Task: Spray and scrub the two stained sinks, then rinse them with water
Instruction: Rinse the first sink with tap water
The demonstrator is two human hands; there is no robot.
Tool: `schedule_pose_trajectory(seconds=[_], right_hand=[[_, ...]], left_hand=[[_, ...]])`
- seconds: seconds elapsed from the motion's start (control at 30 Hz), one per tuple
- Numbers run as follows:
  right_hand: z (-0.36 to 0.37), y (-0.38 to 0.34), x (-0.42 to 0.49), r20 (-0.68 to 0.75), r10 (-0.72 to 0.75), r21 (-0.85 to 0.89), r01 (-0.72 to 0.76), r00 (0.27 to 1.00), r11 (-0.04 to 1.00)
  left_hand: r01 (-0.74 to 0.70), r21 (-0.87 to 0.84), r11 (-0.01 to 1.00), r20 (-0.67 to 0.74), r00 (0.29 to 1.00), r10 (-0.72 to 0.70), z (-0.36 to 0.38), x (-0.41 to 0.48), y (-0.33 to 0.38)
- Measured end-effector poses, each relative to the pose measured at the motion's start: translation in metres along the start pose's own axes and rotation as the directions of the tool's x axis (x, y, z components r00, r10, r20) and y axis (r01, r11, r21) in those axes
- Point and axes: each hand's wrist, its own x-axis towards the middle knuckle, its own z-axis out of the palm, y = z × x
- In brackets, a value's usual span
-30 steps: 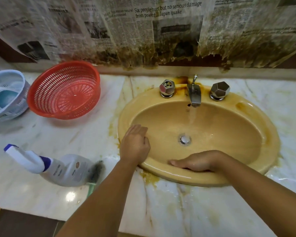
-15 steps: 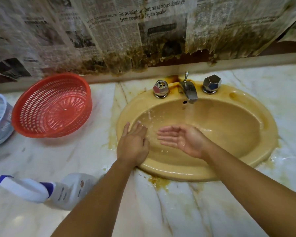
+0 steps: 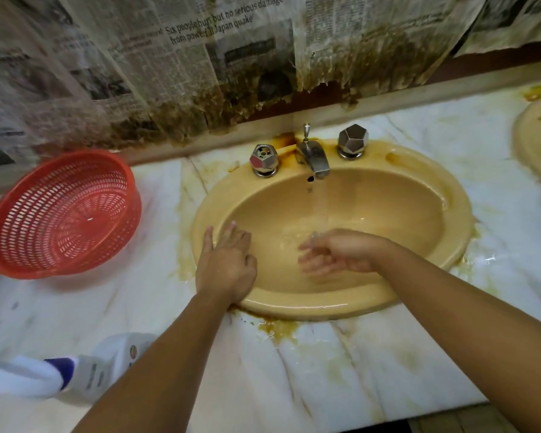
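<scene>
A yellow oval sink (image 3: 419, 220) with brown stains round its rim sits in a marble counter. Water runs from its metal tap (image 3: 313, 155) between two faceted knobs. My left hand (image 3: 225, 265) rests flat on the sink's left rim, fingers straight. Inside the bowl, my right hand (image 3: 331, 256) is held open and blurred under the water stream, holding nothing. A second stained sink (image 3: 536, 145) shows partly at the right edge. A white spray bottle (image 3: 85, 375) with a blue collar lies on the counter at lower left, partly hidden by my left forearm.
A red plastic basket (image 3: 63, 214) lies tilted on the counter left of the sink. Stained, torn newspaper (image 3: 200, 57) covers the wall behind. Brown puddles mark the marble counter (image 3: 356, 370) in front of the sink. The counter's front edge runs along the bottom right.
My right hand came up off the sink's front rim and moved under the running water. The left hand stayed on the left rim. The view shifted right, bringing the second sink in.
</scene>
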Motion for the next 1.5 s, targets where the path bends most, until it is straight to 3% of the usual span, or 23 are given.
schedule_pose_trajectory(seconds=[0.03,0.1,0.17,0.27,0.3,0.4,0.53,0.63,0.8,0.97,1.03,1.13,1.23,1.3,1.33,1.37,1.4,1.47,1.5], right_hand=[[-0.005,-0.006,0.008,-0.124,-0.028,0.253,0.059,0.992,0.966],[-0.010,-0.024,0.020,-0.304,-0.025,0.657,0.228,0.953,0.719],[-0.008,-0.042,0.022,-0.327,-0.047,0.812,0.306,0.944,0.496],[0.007,-0.057,0.008,-0.192,-0.150,0.833,0.242,0.970,0.498],[0.009,-0.059,0.006,-0.195,-0.146,0.838,0.242,0.970,0.490],[0.005,-0.061,0.007,-0.320,-0.084,0.888,0.329,0.944,0.322],[0.012,-0.062,0.008,-0.307,-0.140,0.875,0.338,0.941,0.347],[0.011,-0.060,0.006,-0.362,-0.083,0.893,0.371,0.929,0.256],[0.004,-0.053,0.000,-0.372,-0.139,0.901,0.393,0.918,0.185],[0.005,-0.050,-0.028,-0.372,-0.154,0.884,0.400,0.916,0.242],[0.004,-0.041,-0.035,-0.355,-0.157,0.847,0.388,0.922,0.364],[-0.003,-0.022,-0.044,-0.395,-0.142,0.647,0.385,0.908,0.658],[-0.015,-0.004,-0.057,-0.541,-0.185,0.270,0.378,0.821,0.886],[-0.026,0.009,-0.068,-0.615,-0.297,-0.054,0.337,0.730,0.940],[-0.033,0.016,-0.073,-0.614,-0.382,-0.234,0.303,0.691,0.924],[-0.042,0.023,-0.076,-0.583,-0.467,-0.403,0.262,0.665,0.877],[-0.051,0.032,-0.078,-0.535,-0.536,-0.546,0.216,0.653,0.809],[-0.073,0.050,-0.082,-0.421,-0.616,-0.746,0.132,0.666,0.653],[-0.084,0.059,-0.084,-0.371,-0.632,-0.813,0.090,0.680,0.575]], left_hand=[[-0.007,0.000,1.000,0.001,1.000,0.007,0.000,0.000,-0.001],[-0.021,0.013,1.000,-0.001,1.000,0.021,0.001,0.001,-0.002],[-0.029,0.031,0.999,0.000,1.000,0.029,0.002,0.002,-0.004],[-0.026,0.029,0.999,-0.002,1.000,0.026,0.004,0.004,-0.007],[-0.025,0.030,0.999,-0.001,1.000,0.026,0.004,0.005,-0.007],[-0.027,0.048,0.998,0.013,1.000,0.027,0.004,0.005,-0.007],[-0.030,0.032,0.999,0.001,1.000,0.030,0.002,0.005,-0.007],[-0.037,0.034,0.999,0.009,0.999,0.036,0.003,0.005,-0.008],[-0.045,0.031,0.999,-0.001,0.999,0.045,0.005,0.007,-0.010],[-0.043,0.040,0.998,0.005,0.999,0.043,0.002,0.006,-0.010],[-0.057,0.050,0.997,-0.011,0.998,0.057,0.001,0.005,-0.007],[-0.166,0.044,0.985,-0.070,0.983,0.168,0.001,0.009,0.001],[-0.241,-0.214,0.947,-0.128,0.968,0.217,0.004,0.024,0.025],[-0.072,-0.511,0.857,-0.089,0.996,0.031,-0.002,0.037,0.051],[0.062,-0.658,0.750,-0.014,0.995,-0.095,-0.008,0.044,0.067],[0.206,-0.797,0.567,0.104,0.973,-0.207,-0.013,0.053,0.082],[0.322,-0.893,0.315,0.242,0.933,-0.268,-0.018,0.063,0.097],[0.430,-0.886,-0.172,0.461,0.854,-0.242,-0.027,0.079,0.121],[0.437,-0.839,-0.325,0.513,0.834,-0.203,-0.030,0.085,0.130]])
